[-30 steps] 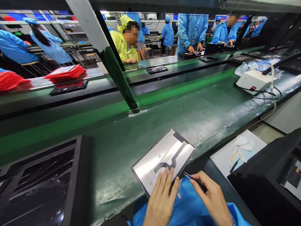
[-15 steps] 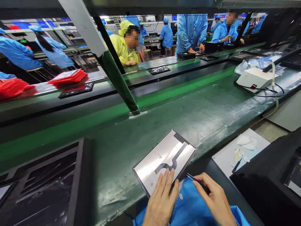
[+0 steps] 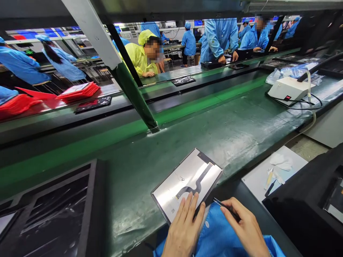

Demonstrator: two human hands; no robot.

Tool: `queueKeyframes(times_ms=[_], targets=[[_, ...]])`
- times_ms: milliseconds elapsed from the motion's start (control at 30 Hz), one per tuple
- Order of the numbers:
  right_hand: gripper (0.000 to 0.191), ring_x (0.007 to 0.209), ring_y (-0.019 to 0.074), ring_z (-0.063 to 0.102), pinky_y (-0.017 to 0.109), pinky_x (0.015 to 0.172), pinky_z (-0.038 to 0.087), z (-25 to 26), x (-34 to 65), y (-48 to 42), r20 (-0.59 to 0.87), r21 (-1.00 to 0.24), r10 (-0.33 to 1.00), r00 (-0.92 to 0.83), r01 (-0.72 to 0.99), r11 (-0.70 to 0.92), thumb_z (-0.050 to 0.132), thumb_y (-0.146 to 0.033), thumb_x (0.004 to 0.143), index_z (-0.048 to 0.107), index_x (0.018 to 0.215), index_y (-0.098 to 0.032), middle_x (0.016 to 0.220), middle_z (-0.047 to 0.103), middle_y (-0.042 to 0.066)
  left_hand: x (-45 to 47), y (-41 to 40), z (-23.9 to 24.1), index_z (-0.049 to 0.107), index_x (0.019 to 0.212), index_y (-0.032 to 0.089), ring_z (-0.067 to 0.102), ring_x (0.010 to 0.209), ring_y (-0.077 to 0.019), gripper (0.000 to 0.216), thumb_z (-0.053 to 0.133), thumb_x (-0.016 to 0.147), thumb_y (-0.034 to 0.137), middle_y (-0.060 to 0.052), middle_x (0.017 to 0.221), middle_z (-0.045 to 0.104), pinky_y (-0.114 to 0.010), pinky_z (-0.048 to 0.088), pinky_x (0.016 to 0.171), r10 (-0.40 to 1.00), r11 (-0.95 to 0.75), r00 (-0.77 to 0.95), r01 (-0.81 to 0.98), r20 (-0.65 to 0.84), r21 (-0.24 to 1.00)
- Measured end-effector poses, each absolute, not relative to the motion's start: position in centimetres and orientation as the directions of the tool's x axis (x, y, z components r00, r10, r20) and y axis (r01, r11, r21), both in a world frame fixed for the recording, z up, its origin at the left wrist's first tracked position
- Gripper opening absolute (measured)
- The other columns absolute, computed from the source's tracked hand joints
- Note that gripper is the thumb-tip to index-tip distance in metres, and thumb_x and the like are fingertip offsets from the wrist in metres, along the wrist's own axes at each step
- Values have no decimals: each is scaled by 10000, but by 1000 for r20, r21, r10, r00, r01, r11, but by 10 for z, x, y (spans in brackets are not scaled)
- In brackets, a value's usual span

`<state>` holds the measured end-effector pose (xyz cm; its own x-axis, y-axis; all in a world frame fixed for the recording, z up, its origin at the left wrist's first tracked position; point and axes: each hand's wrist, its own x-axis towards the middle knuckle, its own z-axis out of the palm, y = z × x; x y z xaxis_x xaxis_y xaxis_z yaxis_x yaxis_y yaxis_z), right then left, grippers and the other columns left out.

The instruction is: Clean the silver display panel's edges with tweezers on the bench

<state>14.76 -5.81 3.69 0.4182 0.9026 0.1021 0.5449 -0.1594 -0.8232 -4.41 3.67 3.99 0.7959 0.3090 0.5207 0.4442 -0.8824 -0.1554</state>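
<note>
Steadying the panel (image 3: 187, 170) at the bench (image 3: 134, 185) edge seems our step: left hand (image 3: 184, 230) on it, fingers slightly parted, right hand (image 3: 242, 223) pinching tweezers (image 3: 218, 202). Next, we'd likely need precision near the cable (image 3: 198, 185).

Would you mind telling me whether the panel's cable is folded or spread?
Spread: the dark cable curves across the silver panel, both ends showing, near the left hand.

left hand (image 3: 184, 224): palm-down, outstretched | right hand (image 3: 242, 222): half-curled, pinching, apart from left
</note>
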Motion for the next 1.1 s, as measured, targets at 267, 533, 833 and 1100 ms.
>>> queueKeyframes(times_ms=[267,533,833,1100], targets=[[299,560,146,653,198,471,488,41,148,-58,96,-837,894,437,522,-165,514,-474,948,669,808,-259,677,684,-27,-45,37,36,640,1174,134,568,1282,-238,369,329,985,70,-127,1259,681,-379,431,1107,297,-881,788,444,539,-164],[305,561,148,640,207,484,482,37,147,-61,69,-827,898,436,528,-193,498,-472,950,673,821,-259,691,680,-25,-42,39,38,661,1134,158,647,1176,-214,389,326,970,46,-96,1218,705,-334,496,1018,307,-872,764,465,567,-154],[282,557,148,642,198,453,472,38,148,-58,80,-842,890,449,509,-181,521,-462,937,677,817,-261,674,674,-25,-39,34,29,644,1185,136,567,1276,-270,405,314,968,43,-129,1259,674,-389,499,1013,332,-859,752,491,569,-148],[272,583,149,653,190,460,480,37,148,-61,79,-844,891,448,505,-179,532,-458,935,679,820,-261,684,676,-25,-41,37,34,671,1093,141,614,1222,-240,375,328,974,47,-121,1207,702,-357,471,1044,298,-870,756,466,583,-159]])
